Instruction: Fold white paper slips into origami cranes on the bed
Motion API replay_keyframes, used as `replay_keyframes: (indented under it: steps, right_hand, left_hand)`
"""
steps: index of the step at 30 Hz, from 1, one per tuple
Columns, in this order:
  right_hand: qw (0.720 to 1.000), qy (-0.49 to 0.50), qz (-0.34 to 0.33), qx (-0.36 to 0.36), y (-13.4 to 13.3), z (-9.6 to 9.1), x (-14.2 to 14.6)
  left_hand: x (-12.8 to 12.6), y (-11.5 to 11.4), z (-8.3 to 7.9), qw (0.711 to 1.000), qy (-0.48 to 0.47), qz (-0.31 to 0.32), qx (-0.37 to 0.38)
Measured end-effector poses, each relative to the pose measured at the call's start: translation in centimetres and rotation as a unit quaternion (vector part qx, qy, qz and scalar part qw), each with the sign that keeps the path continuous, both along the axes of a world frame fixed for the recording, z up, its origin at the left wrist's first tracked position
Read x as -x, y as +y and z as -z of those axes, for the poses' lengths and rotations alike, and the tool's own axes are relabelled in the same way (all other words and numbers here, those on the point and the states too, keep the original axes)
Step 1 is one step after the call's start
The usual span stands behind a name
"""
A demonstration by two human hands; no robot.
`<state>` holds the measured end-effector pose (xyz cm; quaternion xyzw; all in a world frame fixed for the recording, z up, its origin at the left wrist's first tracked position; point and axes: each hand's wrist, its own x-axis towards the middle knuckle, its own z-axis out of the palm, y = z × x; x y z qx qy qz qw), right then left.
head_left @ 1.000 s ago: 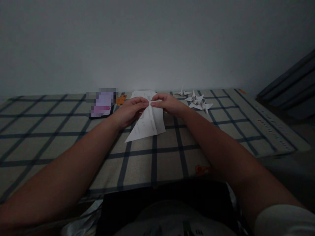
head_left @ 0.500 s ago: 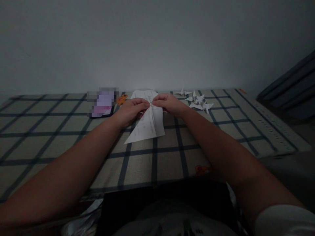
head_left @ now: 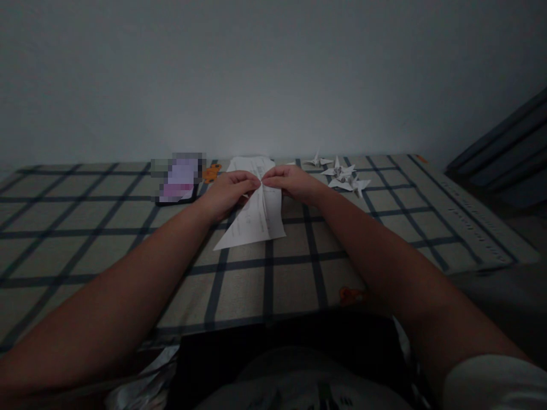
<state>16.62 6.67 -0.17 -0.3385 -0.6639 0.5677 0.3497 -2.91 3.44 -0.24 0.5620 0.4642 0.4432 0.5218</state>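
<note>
A printed sheet of white paper (head_left: 253,222), partly folded, is held above the checked tablecloth. My left hand (head_left: 228,192) pinches it from the left near its top, thumb and fingers pressed together. From the other side my right hand (head_left: 293,181) pinches the same spot, its fingertips almost meeting those of the left. The paper's lower part fans out toward me, with a pointed corner at the left and a crease down the middle. Both hands cover the paper's upper fold. Behind them lies more printed white paper (head_left: 249,164).
Several folded paper cranes (head_left: 342,175) sit to the right of my hands. At the left a phone (head_left: 179,182) stands tilted, its screen lit and blurred. The table wears a checked cloth (head_left: 294,285) and meets a grey wall (head_left: 273,80). Dark striped fabric (head_left: 508,154) hangs at the right.
Both hands keep their pinch on the paper. The right hand and the paper's lower end have shifted very slightly to the left.
</note>
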Motion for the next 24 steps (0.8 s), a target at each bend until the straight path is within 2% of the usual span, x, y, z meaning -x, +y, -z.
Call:
replay_keyframes:
  steps: [11,15,21,24]
  right_hand:
    - [0.999,-0.036,0.005,-0.035,-0.33,-0.32,-0.15]
    - [0.999,-0.018,0.011,-0.037,-0.03,-0.09,-0.05]
    - [0.999,0.029,-0.015,-0.023,0.03,-0.11,0.22]
    - [0.999,0.049,-0.023,-0.003,-0.02,-0.13,0.22]
  left_hand:
    - [-0.02,-0.06,0.00,1.000,0.005,0.008,0.009]
    - [0.04,-0.07,-0.07,1.000,0.015,0.023,0.015]
    - [0.22,-0.35,-0.25,0.993,0.081,0.081,-0.034]
    - [0.26,-0.32,-0.25,0.994,0.067,0.091,-0.002]
